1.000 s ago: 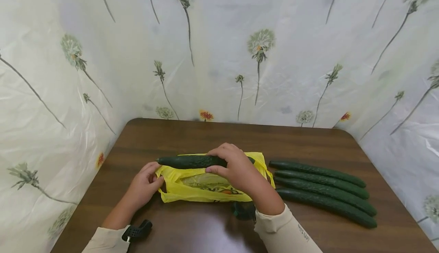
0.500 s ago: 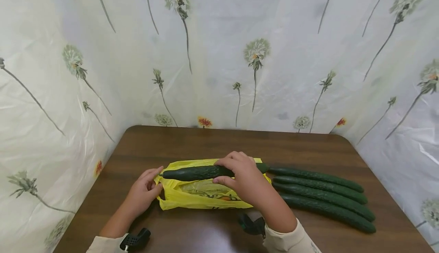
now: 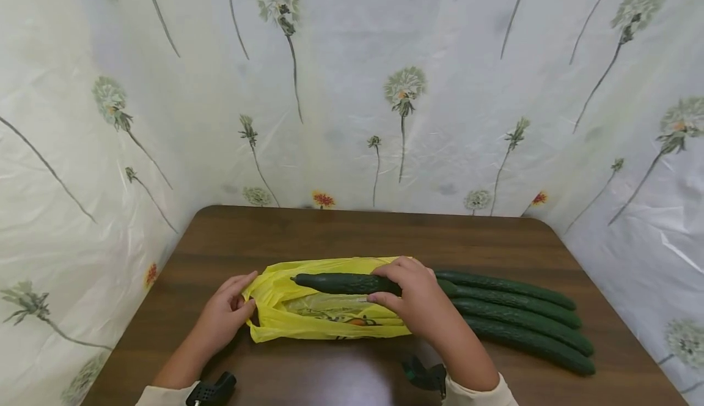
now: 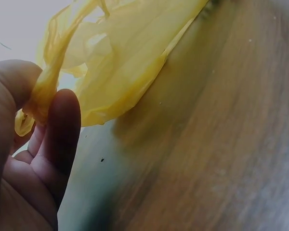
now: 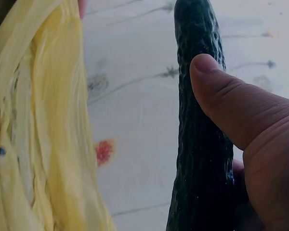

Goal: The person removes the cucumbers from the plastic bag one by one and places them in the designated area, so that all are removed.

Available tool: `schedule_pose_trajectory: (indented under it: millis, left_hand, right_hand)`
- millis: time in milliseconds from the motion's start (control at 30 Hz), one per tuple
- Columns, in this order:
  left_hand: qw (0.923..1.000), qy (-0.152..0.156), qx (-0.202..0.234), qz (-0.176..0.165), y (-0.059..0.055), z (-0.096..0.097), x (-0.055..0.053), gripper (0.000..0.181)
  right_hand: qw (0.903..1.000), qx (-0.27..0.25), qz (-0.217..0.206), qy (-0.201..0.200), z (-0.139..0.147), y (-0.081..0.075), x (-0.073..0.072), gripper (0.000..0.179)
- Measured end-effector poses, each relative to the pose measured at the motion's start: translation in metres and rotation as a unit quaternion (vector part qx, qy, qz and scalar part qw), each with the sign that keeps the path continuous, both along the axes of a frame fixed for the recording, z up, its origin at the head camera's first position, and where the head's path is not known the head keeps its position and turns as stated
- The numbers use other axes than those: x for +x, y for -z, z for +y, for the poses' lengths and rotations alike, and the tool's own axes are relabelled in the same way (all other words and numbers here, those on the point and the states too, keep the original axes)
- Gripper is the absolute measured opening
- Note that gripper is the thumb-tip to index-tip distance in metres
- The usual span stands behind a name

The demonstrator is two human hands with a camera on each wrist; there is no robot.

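A yellow plastic bag (image 3: 291, 328) lies on the table with its mouth spread wide. My left hand (image 3: 220, 314) is at the bag's left end; in the left wrist view its thumb and fingers pinch a twisted strip of the bag (image 4: 125, 72). Above the bag, my right hand (image 3: 420, 299) grips a dark green cucumber (image 3: 335, 283), whose pointed tip faces left. The right wrist view shows the thumb across this bumpy cucumber (image 5: 200, 154), apart from the yellow plastic. Part of the cucumber is hidden behind the right hand.
Several long cucumbers (image 3: 528, 318) lie side by side at the right of the brown wooden table (image 3: 330, 232). A flower-printed plastic sheet (image 3: 341, 88) hangs behind and beside the table. Black wrist devices (image 3: 211, 391) sit near both sleeves.
My right hand has moved the cucumber to the right, so its tip has left the left hand and now hangs over the bag. The left hand stays at the bag's end.
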State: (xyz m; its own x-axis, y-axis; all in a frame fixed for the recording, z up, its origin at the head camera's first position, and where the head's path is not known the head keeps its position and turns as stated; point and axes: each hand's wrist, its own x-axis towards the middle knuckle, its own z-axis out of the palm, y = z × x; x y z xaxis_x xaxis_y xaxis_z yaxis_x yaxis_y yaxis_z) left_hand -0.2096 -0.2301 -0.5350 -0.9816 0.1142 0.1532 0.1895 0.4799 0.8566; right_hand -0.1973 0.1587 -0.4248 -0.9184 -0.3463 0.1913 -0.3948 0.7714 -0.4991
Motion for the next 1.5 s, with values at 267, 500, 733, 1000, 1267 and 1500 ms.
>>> schedule_pose_trajectory:
  millis: [267,500,733,1000,1267,1500]
  left_hand:
    - [1.0,0.005,0.001,0.007,0.0,-0.002,0.0,0.056]
    - [0.9999,0.001,0.003,0.013,0.0,0.001,0.001,0.057]
    - [0.9998,0.0,-0.002,0.02,0.0,0.002,0.001,0.057]
    - [0.9999,-0.004,-0.005,0.015,0.0,0.0,0.001,0.057]
    - [0.9999,-0.006,-0.001,0.011,-0.001,0.001,0.001,0.057]
    - [0.9999,-0.008,0.001,0.007,-0.001,0.002,0.001,0.056]
  right_hand:
    - [0.9997,0.013,0.001,0.022,0.018,0.004,0.004,0.04]
    - [0.9988,0.027,-0.015,0.038,0.035,0.009,0.007,0.04]
    - [0.9963,0.056,-0.016,0.064,0.056,0.021,0.012,0.04]
    - [0.9928,0.073,-0.034,0.089,0.078,0.031,0.02,0.041]
    - [0.989,0.093,-0.031,0.11,0.099,0.039,0.024,0.04]
    - [0.9855,0.103,-0.043,0.128,0.121,0.048,0.03,0.042]
